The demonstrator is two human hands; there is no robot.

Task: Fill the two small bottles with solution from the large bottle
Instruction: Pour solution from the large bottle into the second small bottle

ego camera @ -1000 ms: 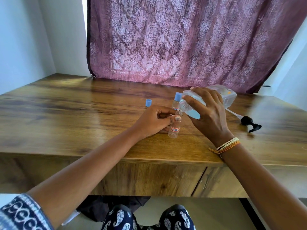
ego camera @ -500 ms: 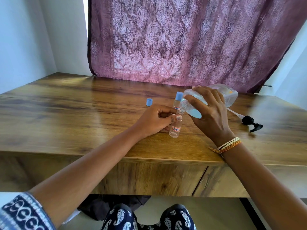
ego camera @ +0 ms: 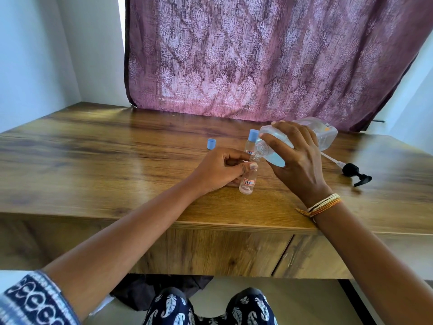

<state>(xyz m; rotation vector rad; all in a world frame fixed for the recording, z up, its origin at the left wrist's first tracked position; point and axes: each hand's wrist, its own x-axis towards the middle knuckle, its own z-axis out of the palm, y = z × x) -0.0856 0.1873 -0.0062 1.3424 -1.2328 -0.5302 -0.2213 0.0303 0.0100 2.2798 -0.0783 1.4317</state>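
Since a second ago: pose unchanged | left hand (ego camera: 218, 168) pinches open small bottle (ego camera: 248, 181), light, tippy, on table (ego camera: 117, 160) | right hand (ego camera: 297, 158) grips tilted large bottle (ego camera: 304, 139), slippery, neck at its mouth | capped small bottle (ego camera: 250, 143) behind.

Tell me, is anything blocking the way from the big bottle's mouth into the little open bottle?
Nothing visible. The right hand tips the large bottle so its mouth sits right at the open small bottle, which the left hand holds; its blue cap lies aside on the table.
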